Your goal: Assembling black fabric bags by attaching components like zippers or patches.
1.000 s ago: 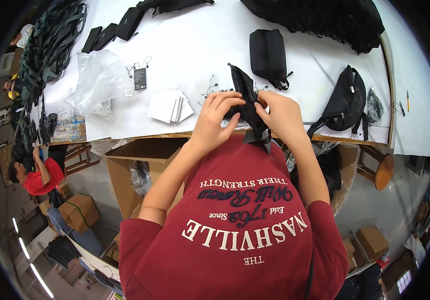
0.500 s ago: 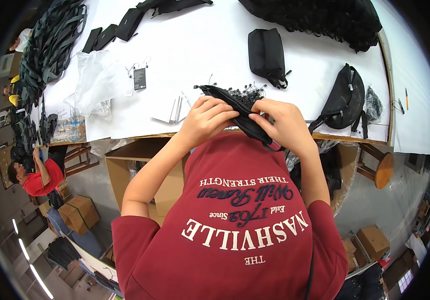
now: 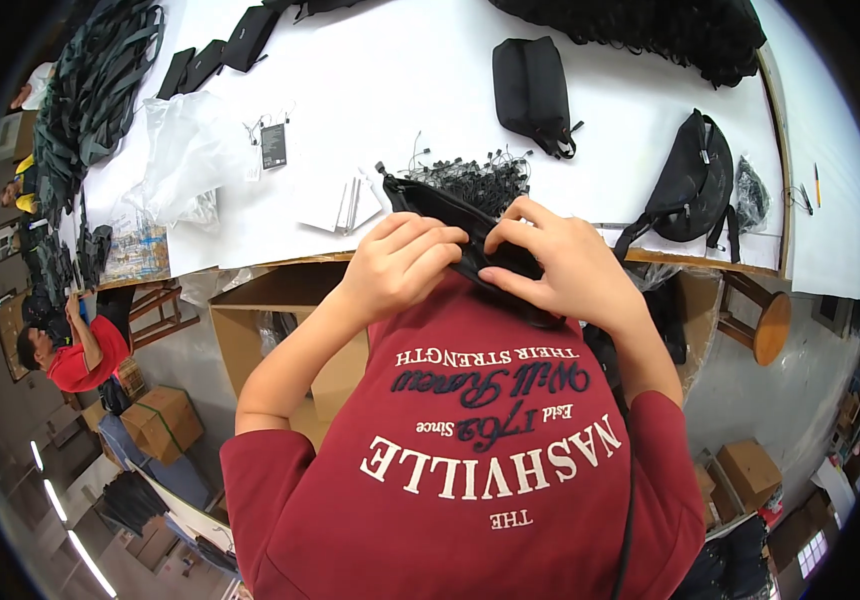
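Hands together at table edge, left hand (image 3: 402, 265) and right hand (image 3: 555, 262) both pinching black pouch (image 3: 455, 215), fingers curled.

A black sling bag (image 3: 692, 180), a clear plastic bag (image 3: 182, 160) and white cards (image 3: 345, 205) lie on the white table (image 3: 390, 90).

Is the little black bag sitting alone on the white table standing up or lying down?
Lying down. The black pouch rests flat on its side on the white table.
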The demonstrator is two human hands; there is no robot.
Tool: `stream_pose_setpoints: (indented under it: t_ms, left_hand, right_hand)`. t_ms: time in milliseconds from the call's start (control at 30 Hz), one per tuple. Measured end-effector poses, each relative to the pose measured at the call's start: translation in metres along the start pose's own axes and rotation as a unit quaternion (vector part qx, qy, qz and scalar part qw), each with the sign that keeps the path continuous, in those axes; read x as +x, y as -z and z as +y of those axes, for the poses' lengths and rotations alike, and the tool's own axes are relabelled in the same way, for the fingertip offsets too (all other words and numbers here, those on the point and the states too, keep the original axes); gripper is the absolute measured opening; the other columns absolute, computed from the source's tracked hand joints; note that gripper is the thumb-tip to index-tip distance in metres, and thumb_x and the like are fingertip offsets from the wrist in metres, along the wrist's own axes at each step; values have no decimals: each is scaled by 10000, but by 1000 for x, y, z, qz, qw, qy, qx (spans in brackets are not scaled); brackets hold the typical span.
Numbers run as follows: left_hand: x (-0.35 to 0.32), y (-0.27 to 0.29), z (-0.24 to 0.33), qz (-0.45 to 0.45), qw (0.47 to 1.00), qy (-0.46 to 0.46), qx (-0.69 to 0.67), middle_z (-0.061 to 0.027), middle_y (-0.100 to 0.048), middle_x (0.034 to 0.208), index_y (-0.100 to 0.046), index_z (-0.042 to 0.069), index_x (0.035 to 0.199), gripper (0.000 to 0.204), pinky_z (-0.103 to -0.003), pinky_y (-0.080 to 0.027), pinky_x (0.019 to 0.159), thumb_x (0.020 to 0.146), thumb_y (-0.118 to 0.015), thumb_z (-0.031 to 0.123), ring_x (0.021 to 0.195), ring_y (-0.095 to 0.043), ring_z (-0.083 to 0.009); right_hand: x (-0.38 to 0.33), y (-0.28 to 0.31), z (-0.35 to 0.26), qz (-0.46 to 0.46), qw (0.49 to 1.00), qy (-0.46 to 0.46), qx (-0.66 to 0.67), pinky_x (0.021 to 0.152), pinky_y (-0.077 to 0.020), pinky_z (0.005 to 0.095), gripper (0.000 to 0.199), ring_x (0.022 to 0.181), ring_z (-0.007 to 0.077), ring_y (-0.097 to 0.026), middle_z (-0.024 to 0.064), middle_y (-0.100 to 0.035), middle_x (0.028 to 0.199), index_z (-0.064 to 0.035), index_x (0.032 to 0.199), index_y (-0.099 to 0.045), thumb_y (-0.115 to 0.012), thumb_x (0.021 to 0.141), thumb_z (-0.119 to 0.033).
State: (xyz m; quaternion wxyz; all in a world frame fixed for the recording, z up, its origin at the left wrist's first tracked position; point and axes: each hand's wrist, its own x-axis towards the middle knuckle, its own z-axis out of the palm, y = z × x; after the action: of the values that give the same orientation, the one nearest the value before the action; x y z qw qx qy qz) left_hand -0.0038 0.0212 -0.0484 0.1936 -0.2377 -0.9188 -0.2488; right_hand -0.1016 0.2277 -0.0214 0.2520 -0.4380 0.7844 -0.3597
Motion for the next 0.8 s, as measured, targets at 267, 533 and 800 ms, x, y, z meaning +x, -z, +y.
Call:
stream_pose_setpoints:
  t_ms: [267,533,800]
  left_hand:
    - [-5,3,10,7,1000,-9,-11,-40,-643,834,-563,58,824,275,-330,-465,714,578,-673,9,736,-601,-213]
    - [-16,9,20,-33,993,98,54,-36,-610,1025,-612,82,865,238,-349,-425,852,639,-636,13,976,-567,-210]
    - [-7,12,25,5,992,122,-44,19,-676,946,-595,99,769,219,-331,-395,834,592,-686,7,967,-603,-198]
  right_hand:
    - [3,-5,-6,36,999,10,-11,605,-487,320,110,685,229,-617,40,-586,838,-71,814,-668,-699,767,-165]
    - [1,-22,-4,97,994,45,-17,585,-490,314,93,671,225,-617,45,-597,830,-56,834,-679,-688,761,-114]
    - [-2,-23,-7,124,983,126,-43,585,-493,322,124,673,227,-614,65,-606,805,-47,825,-675,-700,709,-85]
